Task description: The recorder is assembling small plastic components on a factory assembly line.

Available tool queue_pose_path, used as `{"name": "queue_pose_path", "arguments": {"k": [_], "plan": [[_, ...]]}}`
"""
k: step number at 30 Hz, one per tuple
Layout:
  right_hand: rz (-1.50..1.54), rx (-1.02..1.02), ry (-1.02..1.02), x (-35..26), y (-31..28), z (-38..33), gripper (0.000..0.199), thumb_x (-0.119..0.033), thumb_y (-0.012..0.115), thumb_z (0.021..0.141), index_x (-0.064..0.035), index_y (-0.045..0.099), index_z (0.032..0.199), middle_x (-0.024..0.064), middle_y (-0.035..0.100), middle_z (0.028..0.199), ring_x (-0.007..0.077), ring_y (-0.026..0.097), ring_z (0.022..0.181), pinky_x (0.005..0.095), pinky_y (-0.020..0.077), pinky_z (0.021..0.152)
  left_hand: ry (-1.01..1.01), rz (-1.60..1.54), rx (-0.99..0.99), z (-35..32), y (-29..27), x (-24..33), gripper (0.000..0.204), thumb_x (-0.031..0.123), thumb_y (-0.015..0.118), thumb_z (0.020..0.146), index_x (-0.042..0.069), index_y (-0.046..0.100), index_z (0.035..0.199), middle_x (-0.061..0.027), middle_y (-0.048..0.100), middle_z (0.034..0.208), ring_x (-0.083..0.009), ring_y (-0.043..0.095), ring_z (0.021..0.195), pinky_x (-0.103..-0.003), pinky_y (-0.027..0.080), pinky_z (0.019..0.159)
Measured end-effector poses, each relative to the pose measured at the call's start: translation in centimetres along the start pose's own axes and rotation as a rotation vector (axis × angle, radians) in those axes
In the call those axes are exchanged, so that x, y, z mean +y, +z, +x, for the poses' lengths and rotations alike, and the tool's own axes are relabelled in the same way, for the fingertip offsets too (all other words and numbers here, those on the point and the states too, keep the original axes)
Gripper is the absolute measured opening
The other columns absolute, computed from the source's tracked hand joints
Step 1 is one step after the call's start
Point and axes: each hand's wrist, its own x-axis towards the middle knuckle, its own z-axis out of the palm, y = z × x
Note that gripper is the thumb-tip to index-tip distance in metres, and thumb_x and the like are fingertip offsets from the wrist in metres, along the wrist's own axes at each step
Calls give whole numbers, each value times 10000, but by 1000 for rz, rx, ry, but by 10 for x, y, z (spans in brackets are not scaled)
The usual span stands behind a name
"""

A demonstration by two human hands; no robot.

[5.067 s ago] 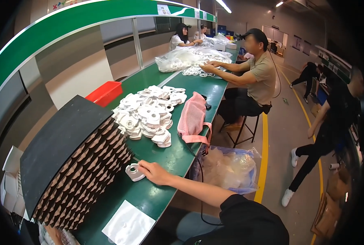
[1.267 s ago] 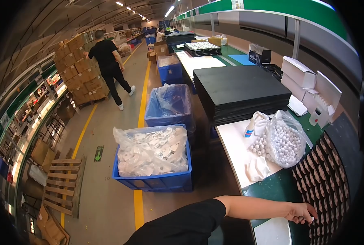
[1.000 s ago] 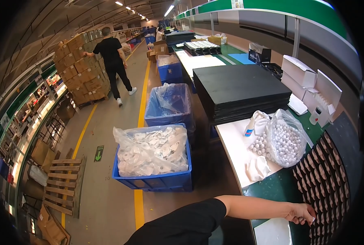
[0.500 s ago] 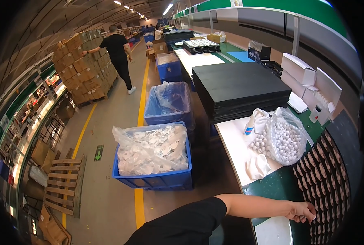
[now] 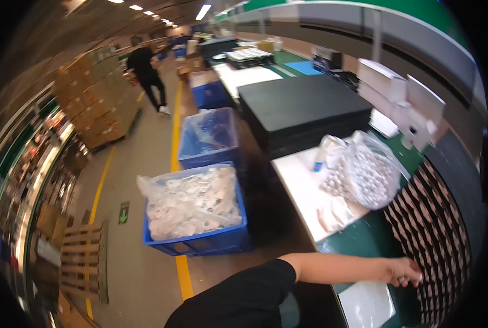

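Observation:
My left hand (image 5: pixel 405 273) reaches across from the lower middle to the lower right, its fingers closed in a pinch at the edge of a black tray (image 5: pixel 419 240). A small pale spot shows at the fingertips, but what they hold is too blurred to name. Rows of small pinkish, curved pieces fill the tray. Beside my forearm a white sheet (image 5: pixel 366 306) lies on the green tabletop (image 5: pixel 348 254). Farther up are a clear bag of white balls (image 5: pixel 371 172), a crumpled white cloth (image 5: pixel 333 213) and a small bottle (image 5: pixel 319 164). My right hand is out of view.
Stacked black trays (image 5: pixel 309 104) stand farther along the bench. White boxes (image 5: pixel 383 82) are behind. On the floor to the left are a blue bin of white pieces (image 5: pixel 195 246), another blue bin (image 5: pixel 208 158), a wooden pallet (image 5: pixel 82 257), stacked cartons (image 5: pixel 93 98) and a walking person (image 5: pixel 145 71).
The view has shifted, so bench and bins appear farther left. The person in black has walked farther away along the aisle. My left hand stays at the tray edge, still pinched.

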Motion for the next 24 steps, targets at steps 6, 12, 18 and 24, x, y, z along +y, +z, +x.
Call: {"name": "queue_pose_path", "arguments": {"k": [6, 12, 18, 24], "plan": [[-65, 223, 270, 24, 0, -7, 211, -151, 440, 904, -12, 486, 1057, 24, 505, 890, 113, 468, 760, 206, 378, 648, -6, 70, 90, -8, -4, 13, 352, 316, 642, 773, 51, 542, 981, -34, 540, 838, -30, 403, 517, -148, 257, 373], [-53, 248, 269, 10, 9, -3, 108, -60, 438, 876, -19, 510, 946, -5, 469, 755, 68, 415, 630, 200, 341, 555, -37, 38, 81, -9, 1, 16, 307, 199, 620, 820, 12, 509, 1036, -34, 505, 874, -13, 358, 529, -140, 216, 362], [-15, 308, 316, 0, 3, -3, 78, -77, 491, 866, -19, 534, 898, -31, 487, 707, 50, 428, 618, 188, 342, 546, -13, -14, 53, -8, 6, 13, 280, 109, 593, 825, 75, 524, 1094, -58, 539, 944, -35, 359, 556, -138, 234, 411], [395, 150, 397, -62, 59, 7, 100, -9, 511, 822, -4, 563, 907, 23, 586, 768, 74, 520, 667, 204, 424, 604, -30, -31, 75, -8, -1, 8, 160, 131, 600, 827, 91, 555, 975, -47, 558, 893, -24, 359, 534, -140, 229, 392]]}}
